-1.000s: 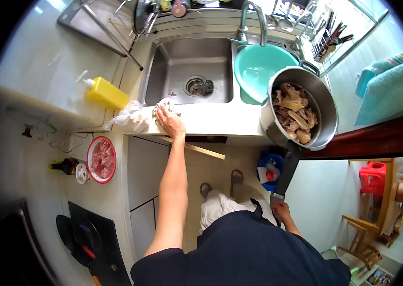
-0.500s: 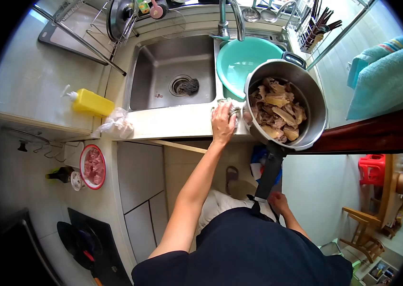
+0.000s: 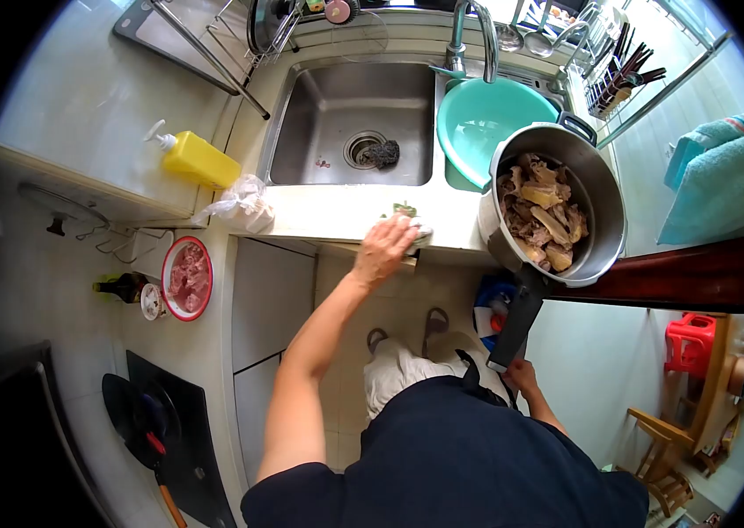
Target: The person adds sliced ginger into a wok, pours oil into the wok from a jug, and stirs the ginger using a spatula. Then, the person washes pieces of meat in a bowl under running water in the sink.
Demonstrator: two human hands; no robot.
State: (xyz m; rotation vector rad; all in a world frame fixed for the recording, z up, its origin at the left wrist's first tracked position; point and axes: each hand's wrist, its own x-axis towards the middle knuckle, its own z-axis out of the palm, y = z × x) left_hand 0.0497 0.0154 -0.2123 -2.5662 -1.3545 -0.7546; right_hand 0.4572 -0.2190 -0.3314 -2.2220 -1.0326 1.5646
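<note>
My left hand (image 3: 385,249) presses down on a crumpled whitish-green cloth (image 3: 419,231) at the front edge of the counter, its fingers over the cloth. To the right stands a metal pot (image 3: 606,198) with cooked meat pieces (image 3: 548,211) inside. Its long black handle (image 3: 517,327) sticks out past the counter toward my body. My right hand (image 3: 523,377) is low by my side, right at the handle's end in this view. Its fingers are partly hidden there, and I cannot tell what they hold.
A steel sink (image 3: 319,132) with a dark scrubber (image 3: 383,154) lies behind the cloth. Beside it sits a turquoise basin (image 3: 478,114) under the faucet (image 3: 458,48). Leftward are a yellow pump bottle (image 3: 200,160), a plastic bag (image 3: 244,204) and a red-rimmed bowl (image 3: 208,290) of raw meat.
My left hand has moved the cloth leftward along the counter and nearer its front edge, away from the pot. The view has shifted, and my right hand stays low near the handle.
</note>
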